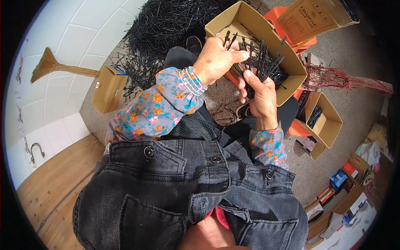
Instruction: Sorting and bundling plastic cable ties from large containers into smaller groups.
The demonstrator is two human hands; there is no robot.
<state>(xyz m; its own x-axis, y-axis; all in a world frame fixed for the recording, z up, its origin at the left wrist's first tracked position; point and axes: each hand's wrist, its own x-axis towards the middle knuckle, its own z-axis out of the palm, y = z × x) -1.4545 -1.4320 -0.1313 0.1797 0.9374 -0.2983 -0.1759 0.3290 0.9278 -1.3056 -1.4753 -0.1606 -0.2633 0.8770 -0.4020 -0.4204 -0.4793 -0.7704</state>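
Note:
Both of my hands are raised in front of me, next to an open cardboard box (292,83) with black pieces lying in it. My right hand (265,100) is closed round a bundle of thin black sticks (262,58), their knobbed ends pointing up and away. Close beside it, my left hand (210,60) pinches a few similar sticks (227,38) between its fingers, thumb toward the bundle. Some of the left fingers are hidden behind the hand. A large heap of black sticks (166,25) lies on the floor, far left of the box.
A smaller carton (109,91) and a straw broom (62,67) stand at the left wall. To the right are a bundle of red cords (333,79), an open box with black pieces (329,125) and a carton (310,21) on an orange stool. A wooden surface (58,183) lies lower left.

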